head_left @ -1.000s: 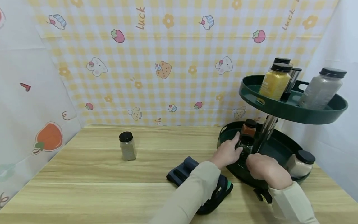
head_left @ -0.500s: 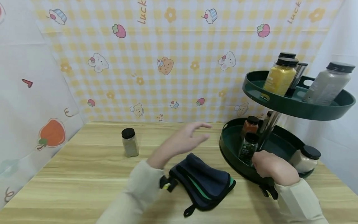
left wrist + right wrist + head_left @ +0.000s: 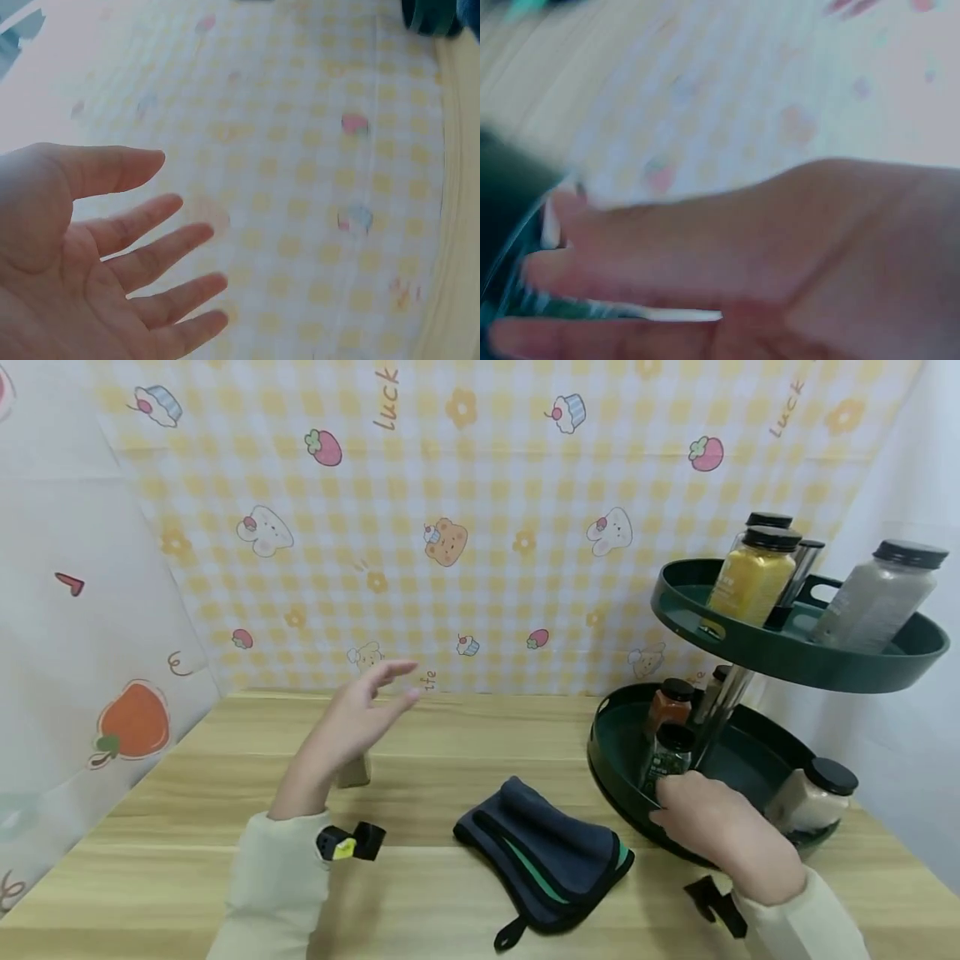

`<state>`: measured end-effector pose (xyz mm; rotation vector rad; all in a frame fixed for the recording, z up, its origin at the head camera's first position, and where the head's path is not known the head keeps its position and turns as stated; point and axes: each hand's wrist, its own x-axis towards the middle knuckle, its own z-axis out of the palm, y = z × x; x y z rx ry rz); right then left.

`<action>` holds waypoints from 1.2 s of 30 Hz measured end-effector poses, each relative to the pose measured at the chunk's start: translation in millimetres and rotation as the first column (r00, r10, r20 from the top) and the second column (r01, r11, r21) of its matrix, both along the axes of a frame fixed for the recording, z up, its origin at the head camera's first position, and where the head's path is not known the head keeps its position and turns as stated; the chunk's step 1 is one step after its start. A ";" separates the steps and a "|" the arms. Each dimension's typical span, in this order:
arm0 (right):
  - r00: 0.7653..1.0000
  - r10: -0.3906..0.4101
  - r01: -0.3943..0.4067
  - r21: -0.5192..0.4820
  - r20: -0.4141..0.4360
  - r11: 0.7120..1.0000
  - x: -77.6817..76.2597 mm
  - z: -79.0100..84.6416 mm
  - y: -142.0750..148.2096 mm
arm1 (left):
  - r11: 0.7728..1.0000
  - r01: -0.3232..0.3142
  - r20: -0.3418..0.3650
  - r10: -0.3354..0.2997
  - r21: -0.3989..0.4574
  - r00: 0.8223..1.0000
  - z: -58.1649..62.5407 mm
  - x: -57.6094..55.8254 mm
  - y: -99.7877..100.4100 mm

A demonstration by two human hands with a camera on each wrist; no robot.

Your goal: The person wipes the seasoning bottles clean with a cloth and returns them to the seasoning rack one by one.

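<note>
My left hand (image 3: pixel 341 731) is raised over the table's left side, fingers spread and thumb apart. In the left wrist view the palm of this left hand (image 3: pixel 97 262) holds nothing. Behind it, a small jar of greyish powder (image 3: pixel 354 772) is mostly hidden. At the front of the lower tray (image 3: pixel 606 735) of a green two-tier rack, my right hand (image 3: pixel 723 827) is close to a black-capped jar of dark contents (image 3: pixel 670 760). The right wrist view is blurred, and shows the right hand (image 3: pixel 727 255) with fingers extended and nothing gripped.
A folded dark grey cloth (image 3: pixel 555 852) with green stripe lies mid-table. The lower tray also bears an orange-red spice jar (image 3: pixel 667 710) and a white jar (image 3: pixel 808 797). Above, the upper tray (image 3: pixel 810 664) holds a yellow jar (image 3: pixel 753 581) and a grey-white jar (image 3: pixel 873 602).
My left hand has left the jars on the lower tray and swung left to the lone jar. My right hand has drawn slightly back toward me from the dark jar.
</note>
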<state>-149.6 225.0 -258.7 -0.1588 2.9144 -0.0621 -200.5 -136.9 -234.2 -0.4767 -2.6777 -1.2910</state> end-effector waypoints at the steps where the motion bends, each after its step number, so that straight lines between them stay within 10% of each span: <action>1: 0.999 0.033 -0.034 -0.027 -0.036 0.999 3.2 0.8 -8.1 | 1.000 -0.024 0.021 0.024 0.009 0.999 -0.8 -1.7 -6.9; 9: 0.934 0.336 -0.357 -0.285 -0.122 0.889 15.1 -11.7 -64.4 | 0.995 -0.084 0.273 0.065 0.060 0.960 -20.8 -21.3 -61.5; 18: 0.931 0.355 -0.364 -0.136 -0.085 0.921 15.4 -37.3 -97.7 | 0.968 0.013 0.482 -0.136 0.250 0.866 -74.1 -45.2 -87.3; 28: 0.952 0.297 -0.298 -0.008 -0.081 0.954 12.7 -51.5 -126.8 | 0.918 -0.035 0.491 -0.179 0.396 0.853 -114.6 -55.8 -85.7; 36: 0.979 0.187 -0.182 0.064 -0.076 0.981 2.4 -59.4 -134.5 | 0.894 -0.068 0.476 -0.170 0.443 0.863 -117.2 -54.9 -79.9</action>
